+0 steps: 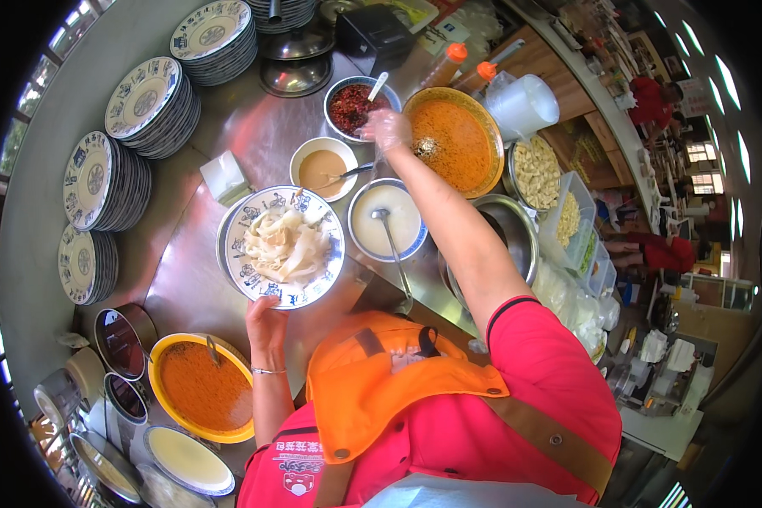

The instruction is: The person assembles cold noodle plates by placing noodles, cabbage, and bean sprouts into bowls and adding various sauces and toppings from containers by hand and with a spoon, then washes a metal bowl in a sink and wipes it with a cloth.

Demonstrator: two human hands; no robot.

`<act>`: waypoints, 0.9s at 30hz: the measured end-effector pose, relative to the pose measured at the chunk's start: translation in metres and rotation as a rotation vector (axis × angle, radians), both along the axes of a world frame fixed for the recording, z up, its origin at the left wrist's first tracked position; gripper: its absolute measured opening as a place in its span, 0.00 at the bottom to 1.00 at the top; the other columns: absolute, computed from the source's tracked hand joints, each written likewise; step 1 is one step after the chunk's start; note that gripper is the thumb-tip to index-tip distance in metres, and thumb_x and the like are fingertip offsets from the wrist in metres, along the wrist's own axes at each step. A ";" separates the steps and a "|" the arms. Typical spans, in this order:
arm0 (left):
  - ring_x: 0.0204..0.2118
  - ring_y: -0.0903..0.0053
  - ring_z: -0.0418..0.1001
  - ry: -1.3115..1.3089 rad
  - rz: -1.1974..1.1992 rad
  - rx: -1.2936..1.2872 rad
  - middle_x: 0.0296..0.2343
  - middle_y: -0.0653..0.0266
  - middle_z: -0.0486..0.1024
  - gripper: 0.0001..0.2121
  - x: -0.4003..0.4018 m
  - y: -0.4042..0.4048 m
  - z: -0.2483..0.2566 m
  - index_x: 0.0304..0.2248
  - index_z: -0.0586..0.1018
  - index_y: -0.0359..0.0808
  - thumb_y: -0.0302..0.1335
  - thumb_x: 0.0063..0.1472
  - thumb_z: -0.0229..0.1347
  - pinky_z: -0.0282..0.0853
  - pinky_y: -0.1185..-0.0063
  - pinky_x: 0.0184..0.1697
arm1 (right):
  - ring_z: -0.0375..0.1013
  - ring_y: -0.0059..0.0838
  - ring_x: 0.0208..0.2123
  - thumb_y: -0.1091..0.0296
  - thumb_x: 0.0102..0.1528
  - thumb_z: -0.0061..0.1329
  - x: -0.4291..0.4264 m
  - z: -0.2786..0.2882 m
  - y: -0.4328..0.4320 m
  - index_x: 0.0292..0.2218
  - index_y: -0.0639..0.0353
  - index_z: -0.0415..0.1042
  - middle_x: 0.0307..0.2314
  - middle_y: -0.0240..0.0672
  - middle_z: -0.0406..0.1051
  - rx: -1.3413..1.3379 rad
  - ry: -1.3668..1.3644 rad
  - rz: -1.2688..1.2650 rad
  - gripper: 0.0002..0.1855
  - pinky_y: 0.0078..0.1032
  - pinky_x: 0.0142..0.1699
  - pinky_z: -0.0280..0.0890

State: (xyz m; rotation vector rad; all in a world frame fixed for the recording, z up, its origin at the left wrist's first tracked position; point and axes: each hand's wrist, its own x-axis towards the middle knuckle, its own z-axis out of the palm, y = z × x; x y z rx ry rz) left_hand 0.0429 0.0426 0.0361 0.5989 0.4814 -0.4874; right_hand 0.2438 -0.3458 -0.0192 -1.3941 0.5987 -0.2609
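Note:
My left hand (267,324) grips the near rim of a blue-and-white patterned plate (330,238). Wide, flat pale noodles (286,244) lie heaped on it with a little tan sauce on top. Another rim shows behind this plate at its left. My right hand (386,130), in a clear plastic glove, is at the near edge of a bowl of dark red chili (349,105). A white spoon (378,85) stands in that bowl. The fingertips are blurred, so whether they hold anything is unclear. A bowl of tan sauce (317,166) and a bowl of whitish liquid with a metal ladle (381,232) sit below.
A large basin of orange chili liquid (454,136) stands beside my right forearm. Past it are cubed food (534,171) and clear tubs (574,216). Stacked plates (143,101) line the left wall. Another yellow-rimmed basin (203,381) is at lower left. People in red stand beyond the counter.

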 end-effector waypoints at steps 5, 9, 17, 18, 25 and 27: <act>0.50 0.65 0.67 -0.019 -0.012 0.014 0.48 0.55 0.68 0.29 0.003 -0.001 -0.001 0.53 0.62 0.26 0.17 0.47 0.49 0.63 0.69 0.54 | 0.76 0.40 0.25 0.74 0.49 0.48 -0.027 0.033 -0.002 0.32 0.64 0.76 0.24 0.47 0.74 -1.060 -0.099 0.081 0.08 0.31 0.33 0.70; 0.51 0.65 0.68 -0.045 -0.048 -0.007 0.49 0.56 0.67 0.30 0.007 -0.003 0.000 0.54 0.62 0.29 0.16 0.47 0.47 0.67 0.68 0.52 | 0.76 0.38 0.27 0.75 0.48 0.47 -0.041 0.039 -0.009 0.32 0.63 0.77 0.25 0.46 0.75 -0.927 -0.048 0.013 0.09 0.30 0.34 0.70; 0.51 0.65 0.68 -0.029 -0.061 -0.011 0.49 0.57 0.68 0.29 0.006 -0.006 -0.003 0.53 0.62 0.29 0.16 0.47 0.48 0.66 0.68 0.53 | 0.75 0.38 0.18 0.80 0.55 0.42 -0.048 0.026 -0.003 0.31 0.75 0.72 0.18 0.50 0.72 0.114 -0.051 -0.160 0.07 0.25 0.22 0.72; 0.50 0.64 0.67 -0.038 -0.061 -0.010 0.48 0.56 0.68 0.29 0.005 -0.010 0.005 0.53 0.63 0.28 0.17 0.46 0.49 0.65 0.68 0.53 | 0.75 0.38 0.19 0.81 0.55 0.41 -0.049 0.025 -0.003 0.32 0.75 0.71 0.18 0.50 0.71 0.122 -0.069 -0.173 0.07 0.26 0.22 0.73; 0.50 0.64 0.67 -0.035 -0.062 0.038 0.48 0.55 0.68 0.29 0.003 -0.009 0.000 0.52 0.63 0.27 0.17 0.46 0.50 0.64 0.67 0.53 | 0.76 0.39 0.20 0.79 0.56 0.40 -0.062 0.040 0.007 0.33 0.76 0.71 0.20 0.51 0.73 0.157 -0.043 -0.263 0.09 0.28 0.26 0.75; 0.50 0.66 0.68 -0.029 -0.073 0.000 0.48 0.57 0.68 0.29 0.004 -0.009 -0.002 0.53 0.63 0.30 0.15 0.47 0.47 0.66 0.69 0.52 | 0.76 0.39 0.20 0.78 0.57 0.40 -0.064 0.039 0.005 0.34 0.76 0.71 0.20 0.51 0.73 0.129 -0.056 -0.242 0.10 0.28 0.27 0.75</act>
